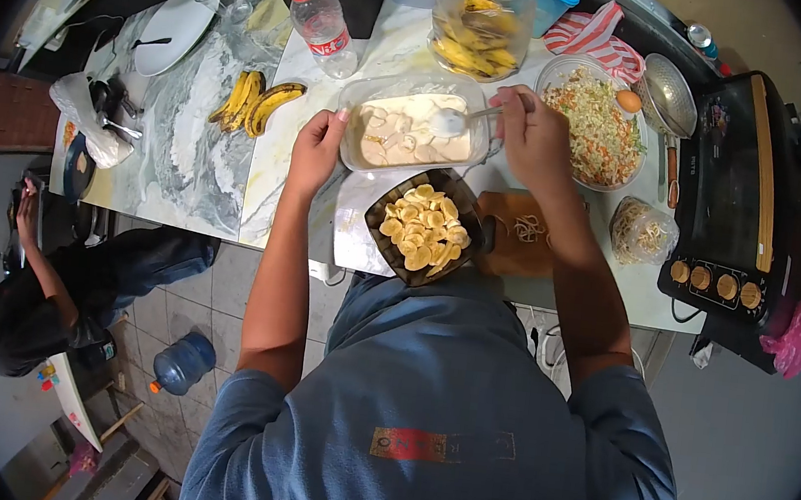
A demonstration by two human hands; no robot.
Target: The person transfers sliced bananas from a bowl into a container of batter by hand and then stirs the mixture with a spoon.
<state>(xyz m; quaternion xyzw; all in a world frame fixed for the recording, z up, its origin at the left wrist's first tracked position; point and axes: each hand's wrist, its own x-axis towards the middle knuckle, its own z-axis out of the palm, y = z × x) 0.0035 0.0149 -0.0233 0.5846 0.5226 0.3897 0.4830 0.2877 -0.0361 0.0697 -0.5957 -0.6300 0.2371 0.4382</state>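
My left hand (315, 151) grips the left rim of a clear rectangular container (352, 150) that holds a creamy mixture with slices in it. Between the fingers of my right hand (532, 135) is the handle of a spoon (450, 122), whose bowl rests in the cream at the container's right side. Just below, near my body, a dark square bowl (379, 236) is full of banana slices (425, 225). A brown cutting board (512, 252) with thin scraps lies to the right of that bowl, partly under my right forearm.
Behind stand a red-capped bottle (323, 29) and a clear tub of bananas (480, 36). Bananas (256, 102) lie left. To the right are a bowl of chopped vegetables (596, 124), a knife (670, 171), a bag (643, 233) and an oven (734, 187). Another person (46, 281) is at far left.
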